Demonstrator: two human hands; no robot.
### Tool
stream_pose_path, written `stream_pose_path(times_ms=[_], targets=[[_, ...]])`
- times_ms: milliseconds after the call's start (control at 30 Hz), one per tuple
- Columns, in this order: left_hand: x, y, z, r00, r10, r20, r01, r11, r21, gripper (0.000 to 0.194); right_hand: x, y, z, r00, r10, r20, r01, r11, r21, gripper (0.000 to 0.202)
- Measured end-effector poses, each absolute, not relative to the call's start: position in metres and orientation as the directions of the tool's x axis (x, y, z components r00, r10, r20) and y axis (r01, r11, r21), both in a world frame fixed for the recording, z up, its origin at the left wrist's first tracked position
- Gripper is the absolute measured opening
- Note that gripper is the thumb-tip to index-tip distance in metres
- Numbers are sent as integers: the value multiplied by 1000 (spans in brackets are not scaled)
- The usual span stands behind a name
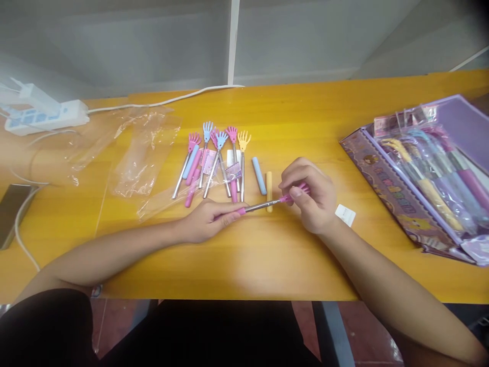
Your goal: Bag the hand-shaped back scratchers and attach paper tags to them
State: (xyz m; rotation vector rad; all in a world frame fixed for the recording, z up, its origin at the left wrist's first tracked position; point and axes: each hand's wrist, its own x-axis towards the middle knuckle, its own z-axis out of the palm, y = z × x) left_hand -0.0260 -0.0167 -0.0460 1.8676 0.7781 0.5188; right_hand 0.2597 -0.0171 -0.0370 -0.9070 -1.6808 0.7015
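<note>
A pink back scratcher with a metal rod [263, 206] is held nearly level above the table's middle. My left hand [204, 220] is closed round its pink handle, most of which the fingers hide. At the other end, my right hand [310, 196] pinches the pink claw head between thumb and fingers. Behind my left hand lie several scratchers with pink, blue and yellow heads, among them a yellow one [243, 140] and a blue one [220, 138]. A loose blue handle [259, 176] and a yellow handle [269, 188] rest beside my right hand.
An opened purple box [405, 199] with bagged scratchers stands at the right. Clear plastic bags [141, 158] lie left of the pile. A white power strip [49, 120] with cables is at the far left. A small white card [345, 215] lies by my right wrist.
</note>
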Motion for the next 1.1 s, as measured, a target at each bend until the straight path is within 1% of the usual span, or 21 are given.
stream_pose_path(times_ms=[300, 567, 833, 1000, 1100], targets=[[-27, -17, -49, 714, 699, 37, 258, -312, 914, 46, 251, -19, -32, -234, 795, 560, 225, 605, -764, 16], [-25, -17, -44, 732, 679, 53, 254, -344, 904, 45, 247, -22, -30, -300, 782, 547, 232, 616, -753, 11], [-26, -17, -45, 736, 676, 34, 254, -322, 912, 46, 246, -22, -29, -321, 779, 539, 255, 619, -743, 10], [-25, -15, -40, 748, 663, -27, 285, -285, 915, 47, 248, -21, -24, -326, 779, 536, 252, 618, -744, 12], [-23, -11, -34, 806, 584, -93, 293, -259, 920, 46, 250, -23, -23, -308, 827, 470, 301, 553, -776, 17]])
